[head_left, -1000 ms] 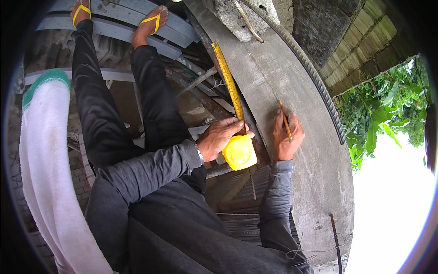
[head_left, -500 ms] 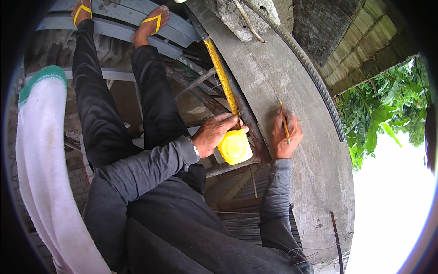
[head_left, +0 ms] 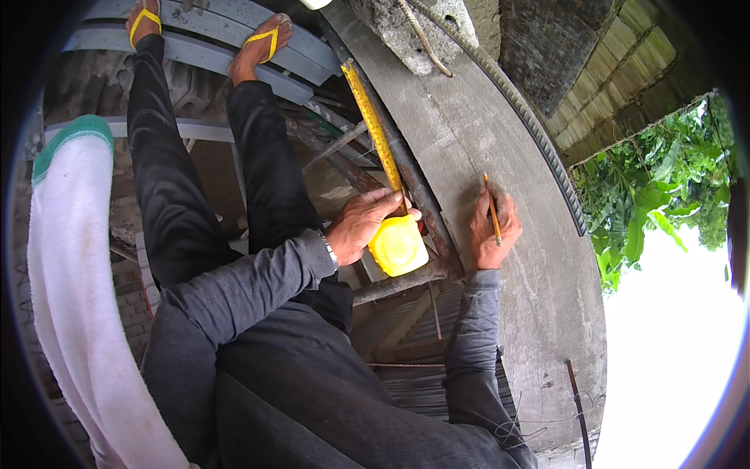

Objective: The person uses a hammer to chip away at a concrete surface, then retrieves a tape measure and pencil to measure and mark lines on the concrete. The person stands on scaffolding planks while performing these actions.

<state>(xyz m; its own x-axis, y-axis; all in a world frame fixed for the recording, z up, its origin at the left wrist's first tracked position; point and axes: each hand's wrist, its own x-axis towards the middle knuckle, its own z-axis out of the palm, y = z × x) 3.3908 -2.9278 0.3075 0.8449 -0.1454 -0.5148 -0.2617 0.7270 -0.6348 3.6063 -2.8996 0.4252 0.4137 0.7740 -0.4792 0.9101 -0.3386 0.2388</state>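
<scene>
My left hand (head_left: 361, 224) grips a yellow tape measure (head_left: 398, 247) at the mouth of its case. Its yellow blade (head_left: 372, 125) runs out away from me, alongside a dark metal bar and the edge of a grey concrete slab (head_left: 539, 313). On that slab rests my right hand (head_left: 495, 227), fingers closed round an orange pencil (head_left: 493, 208) whose tip points away from me. A thin dark line crosses the slab's surface beyond the pencil tip.
A ribbed steel bar (head_left: 525, 111) curves along the slab's far right. Past it, a rough concrete lump (head_left: 422, 35) sits at the top. Left of the slab is an open gap with metal bars (head_left: 402, 281). Thin wire and a rod (head_left: 578, 406) lie at the lower right.
The tape case and my left hand have shifted slightly left, and the blade's far end with them. My right hand has lifted the pencil tip a little away from the line.
</scene>
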